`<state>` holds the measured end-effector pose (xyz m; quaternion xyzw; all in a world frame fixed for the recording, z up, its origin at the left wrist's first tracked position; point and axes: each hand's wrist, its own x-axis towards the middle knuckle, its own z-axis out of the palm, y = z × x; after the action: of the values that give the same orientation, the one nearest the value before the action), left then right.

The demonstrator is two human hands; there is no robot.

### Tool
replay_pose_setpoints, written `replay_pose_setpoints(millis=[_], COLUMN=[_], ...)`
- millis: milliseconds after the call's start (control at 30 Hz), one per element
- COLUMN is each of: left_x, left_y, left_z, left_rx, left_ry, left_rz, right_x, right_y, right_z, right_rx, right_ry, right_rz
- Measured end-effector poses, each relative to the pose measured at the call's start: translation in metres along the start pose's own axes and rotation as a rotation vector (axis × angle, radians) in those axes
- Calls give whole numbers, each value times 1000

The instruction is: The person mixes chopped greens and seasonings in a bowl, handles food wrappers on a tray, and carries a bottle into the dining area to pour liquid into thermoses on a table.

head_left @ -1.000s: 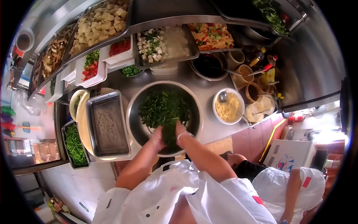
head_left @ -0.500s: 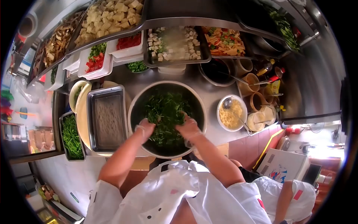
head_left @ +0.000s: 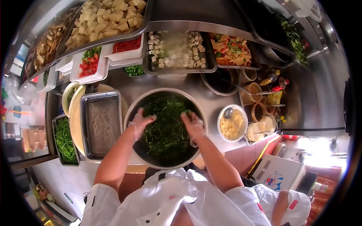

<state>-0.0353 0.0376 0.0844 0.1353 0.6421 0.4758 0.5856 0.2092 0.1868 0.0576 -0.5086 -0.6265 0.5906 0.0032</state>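
A large round metal bowl (head_left: 130, 148) stands on the counter in front of me, holding chopped green leaves (head_left: 166, 130). Inside its left side is my left hand (head_left: 141, 121), in a clear plastic glove, its thumb and fingers apart and nothing gripped. My right hand (head_left: 193, 124), gloved the same way, is over the right side of the bowl with its fingers spread. Both palms face inward, one at each side of the greens. Some bits of leaf seem to cling near the right fingertips.
Left of the bowl lie an oblong metal tray (head_left: 101, 124) and a pan of cut green beans (head_left: 65, 141). At right stand a white bowl of minced garlic (head_left: 230, 126) with a spoon and a pot of dark liquid (head_left: 220, 81). A co-worker's white sleeve (head_left: 298, 207) shows lower right.
Both hands have come up out of the greens and opened, the left one moving up and left. The whole view has shifted slightly.
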Motion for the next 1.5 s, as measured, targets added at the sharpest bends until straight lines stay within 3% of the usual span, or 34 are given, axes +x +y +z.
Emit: replay_pose_setpoints(millis=[33,67,133,167,200,267,367,400,467,500,600,633,700,733,800,867,900,967,1000,1067,1100,1133,1200,1267,1300,1400,1433,1500], left_x=[22,48,75,64,69,51,12,-26,-46,-48,-19,-37,-13,-6,-17,-65,-89,-102,-96,-47,-20,-5,-19,-11,-7,7,-16,-2], left_y=[-9,-25,-40,-13,-21,-11,-21,0,-29,-42,-87,-43,-75,-89,-83,-64,-46,-70,-96,-167,-190,-183,-106,-106,-108,-107,-67,-80], left_z=[2,6,35,56,57,45,18,28,28,35,70,83,62,49,22,22,32,37,38,44,50,61,86,89,87,61,73,43], left_rx=[71,142,507,701,618,523,272,294,-151,-148,650,571,504,462,426,-57,-229,-546,-712,-939,-957,-826,-849,-672,-577,116,187,268], left_ry=[125,251,292,245,185,39,-120,41,257,371,498,333,249,210,60,69,192,377,434,488,526,606,448,427,420,466,563,412], left_rz=[-61,-120,-124,-162,-52,-23,17,53,-192,-271,-319,-314,-41,87,94,-25,-133,-269,-273,-91,-48,-63,-233,-198,-179,-144,-35,59], right_x=[10,23,47,45,34,11,-51,-53,-31,-22,-37,-44,-55,-63,-86,-74,-54,-13,23,76,71,58,63,37,6,3,-2,-15], right_y=[-3,-2,-1,-11,-27,-40,-57,-29,51,84,50,34,7,2,-54,-69,-64,-72,-51,-9,-10,-12,23,24,-12,9,4,-26], right_z=[5,13,33,40,41,29,-5,0,26,40,86,89,85,77,42,23,21,14,19,27,34,42,71,78,64,69,68,38], right_rx=[-78,-5,140,139,121,72,-66,78,341,459,187,110,10,-119,-381,-628,-724,-719,-727,-502,-338,-174,63,271,460,267,72,-224], right_ry=[199,161,80,38,6,-28,-114,-20,99,133,124,54,-44,-65,-298,-339,-254,-120,42,68,4,-53,-136,-131,-263,-329,-242,-311], right_rz=[185,215,271,296,340,395,322,314,383,463,387,318,298,65,-75,-314,-407,-347,-541,-495,-347,-193,89,138,87,6,-55,-138])
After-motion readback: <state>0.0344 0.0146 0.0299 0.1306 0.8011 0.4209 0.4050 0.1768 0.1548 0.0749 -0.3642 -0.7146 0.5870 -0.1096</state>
